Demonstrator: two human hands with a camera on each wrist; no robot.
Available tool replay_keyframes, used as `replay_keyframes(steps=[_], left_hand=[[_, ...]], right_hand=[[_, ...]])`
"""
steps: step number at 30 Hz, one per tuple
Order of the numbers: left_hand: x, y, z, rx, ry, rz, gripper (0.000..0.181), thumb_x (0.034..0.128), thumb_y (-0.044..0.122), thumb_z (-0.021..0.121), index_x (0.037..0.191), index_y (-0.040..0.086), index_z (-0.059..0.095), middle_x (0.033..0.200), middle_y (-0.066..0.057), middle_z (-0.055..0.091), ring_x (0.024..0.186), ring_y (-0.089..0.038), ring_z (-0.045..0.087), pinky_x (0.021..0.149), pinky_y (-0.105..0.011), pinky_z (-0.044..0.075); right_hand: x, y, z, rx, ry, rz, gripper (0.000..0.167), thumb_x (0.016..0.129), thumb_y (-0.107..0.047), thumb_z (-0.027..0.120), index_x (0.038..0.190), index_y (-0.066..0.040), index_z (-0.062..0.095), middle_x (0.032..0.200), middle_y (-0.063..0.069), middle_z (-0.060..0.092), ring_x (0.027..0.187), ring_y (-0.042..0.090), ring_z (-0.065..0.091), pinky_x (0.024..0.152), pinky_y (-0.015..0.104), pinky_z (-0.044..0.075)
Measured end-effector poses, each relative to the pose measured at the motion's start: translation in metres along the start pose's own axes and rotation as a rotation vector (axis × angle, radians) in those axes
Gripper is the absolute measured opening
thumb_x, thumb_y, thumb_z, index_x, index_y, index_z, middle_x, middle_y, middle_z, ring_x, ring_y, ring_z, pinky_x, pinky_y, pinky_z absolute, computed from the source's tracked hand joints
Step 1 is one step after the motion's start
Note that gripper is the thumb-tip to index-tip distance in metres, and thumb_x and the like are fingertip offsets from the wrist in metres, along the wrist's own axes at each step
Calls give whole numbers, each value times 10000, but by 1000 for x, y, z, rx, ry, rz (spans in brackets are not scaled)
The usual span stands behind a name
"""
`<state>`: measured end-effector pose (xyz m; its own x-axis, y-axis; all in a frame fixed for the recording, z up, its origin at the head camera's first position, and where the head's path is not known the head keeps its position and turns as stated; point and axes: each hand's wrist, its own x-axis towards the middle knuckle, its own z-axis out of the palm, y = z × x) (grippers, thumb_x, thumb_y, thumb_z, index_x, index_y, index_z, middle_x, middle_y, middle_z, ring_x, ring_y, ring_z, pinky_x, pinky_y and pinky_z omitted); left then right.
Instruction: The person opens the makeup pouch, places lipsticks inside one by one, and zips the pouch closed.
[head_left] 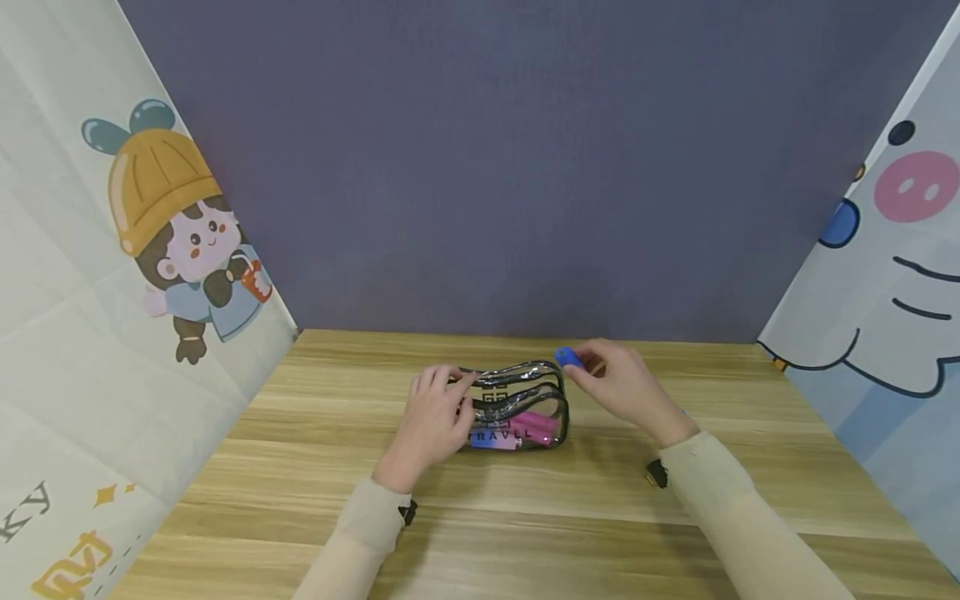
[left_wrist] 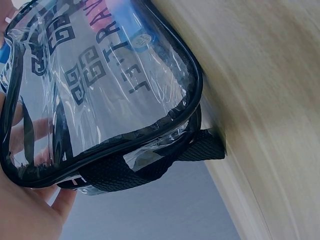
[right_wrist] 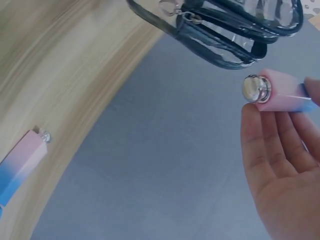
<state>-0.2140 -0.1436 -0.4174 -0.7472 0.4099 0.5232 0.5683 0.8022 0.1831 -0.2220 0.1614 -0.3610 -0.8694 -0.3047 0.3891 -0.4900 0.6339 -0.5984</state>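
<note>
A clear travel pouch [head_left: 564,410] with black piping stands on the table. Through its front wall show bright pink tubes [head_left: 536,425] and a blue-to-pink lipstick tube [head_left: 491,441]. My left hand [head_left: 433,417] grips the pouch's upper left part; in the left wrist view some fingers appear through the clear plastic. Just above the pouch's right end, my right hand [head_left: 621,385] pinches a lipstick tube [right_wrist: 285,92], pink fading to blue with a silver end. The tube is apart from the pouch. Another such lipstick tube [right_wrist: 22,162] lies on the table, mostly hidden behind my right wrist in the head view.
The wooden table [head_left: 315,483] ends at a dark grey panel [head_left: 480,183] behind the pouch. Cartoon-printed cloths hang at the left [head_left: 60,250] and right [head_left: 900,333]. A black woven strap [left_wrist: 115,172] hangs from the pouch's side.
</note>
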Motion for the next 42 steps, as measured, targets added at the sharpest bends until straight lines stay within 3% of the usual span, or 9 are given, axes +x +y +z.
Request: replay_keyframes(steps=[28,42], left_hand=[[0,0,1,-4,-7,-1,417,984,206,500,1361,102,644,1266,-102,563,1224,-314,459,1029,-493,380],[0,0,0,-7,-7,-2,414,984,196,504,1359,93,644,1269,-108,564,1222,-315,459,1028,-495,381]], right_hand=[[16,-25,0,138,94,-9,292,947,-220,735,1149,-11,702,985,79,725,863,204,685,754,327,585],[22,-36,8,200,82,15,261,940,-191,738,1143,-32,695,987,62,722,855,189,688,767,312,582]])
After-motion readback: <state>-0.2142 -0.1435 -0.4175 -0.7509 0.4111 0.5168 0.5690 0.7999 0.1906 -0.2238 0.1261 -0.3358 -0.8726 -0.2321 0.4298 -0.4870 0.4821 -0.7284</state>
